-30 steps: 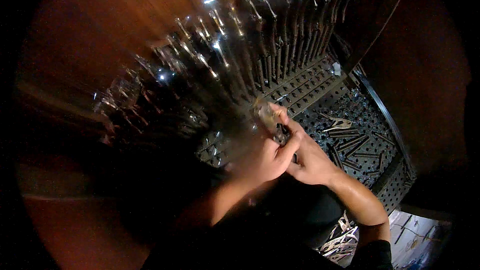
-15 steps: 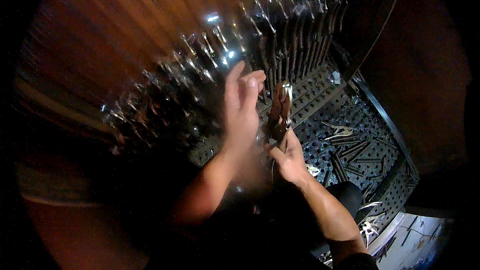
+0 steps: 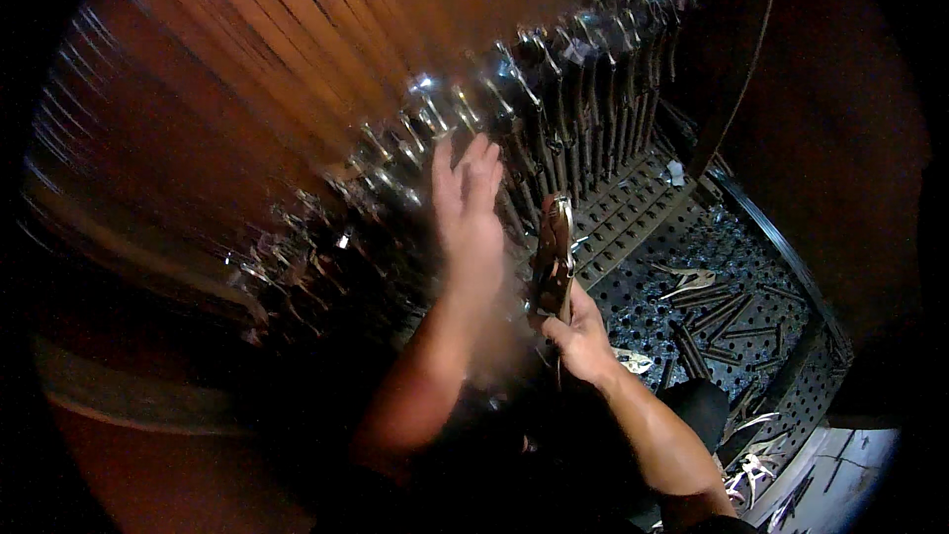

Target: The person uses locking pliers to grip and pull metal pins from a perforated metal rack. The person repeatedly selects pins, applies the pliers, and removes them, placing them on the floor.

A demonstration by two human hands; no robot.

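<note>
- Dim workshop; dark perforated metal table (image 3: 682, 267) runs from near right to far centre, wood-panelled wall (image 3: 247, 89) behind it on the left.
- Near right: loose locking pliers and other hand tools (image 3: 751, 480) heaped at the table's corner, not hung.
- A little farther, right of the hands: more loose tools (image 3: 692, 282) lie flat on the perforated top, well apart from the rack.
- Centre: right hand (image 3: 583, 336) closed around the lower handles of one pair of locking pliers (image 3: 554, 252), held upright, head pointing at the rack.
- Left hand (image 3: 470, 208) just left of it, fingers spread and straight, holding nothing; motion-blurred, so I can't tell if it touches the rack.
- Far: long row of hanging clamps (image 3: 554, 109) along the wall, most positions look filled.
- Judgement: racking mostly done; the held pair isn't hung yet, and the loose tools on the table remain.
</note>
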